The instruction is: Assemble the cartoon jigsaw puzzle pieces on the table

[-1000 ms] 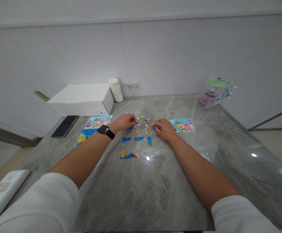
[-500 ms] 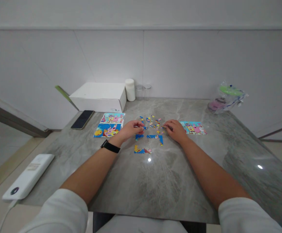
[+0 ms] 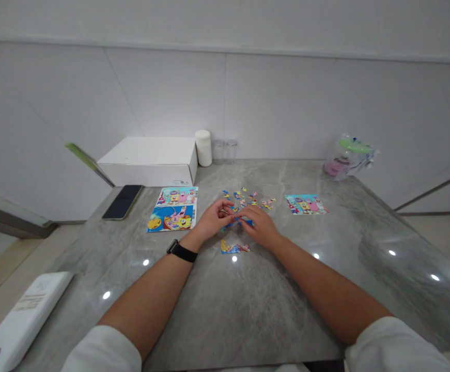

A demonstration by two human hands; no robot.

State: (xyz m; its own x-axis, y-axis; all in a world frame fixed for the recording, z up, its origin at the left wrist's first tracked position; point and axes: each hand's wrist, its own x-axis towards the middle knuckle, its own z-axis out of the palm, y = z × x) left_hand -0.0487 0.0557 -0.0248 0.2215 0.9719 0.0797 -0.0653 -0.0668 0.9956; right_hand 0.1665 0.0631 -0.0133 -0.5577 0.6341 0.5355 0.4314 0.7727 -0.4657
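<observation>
Side by side at the middle of the table, my left hand (image 3: 214,219) and my right hand (image 3: 260,226) have their fingertips almost touching. Both are closed in a pinch on blue jigsaw puzzle pieces (image 3: 249,222), which the fingers partly cover. Just beyond them lie several loose puzzle pieces (image 3: 267,203), mostly yellow, blue and pink. Nearer to me is a joined strip of puzzle pieces (image 3: 235,249) with a yellow left corner. A cartoon picture sheet (image 3: 172,217) lies to the left of my left hand, and a finished-looking cartoon picture (image 3: 307,204) lies to the right.
Along the back stand a white box (image 3: 147,160), a white bottle (image 3: 203,148) and two clear jars (image 3: 225,152). A phone (image 3: 123,202) and a white power bank (image 3: 27,315) are on the left. A plastic-wrapped item with a green top (image 3: 351,157) stands back right.
My right hand has moved left, from the loose pieces to the blue joined pieces beside my left hand. The head view has shifted slightly.
</observation>
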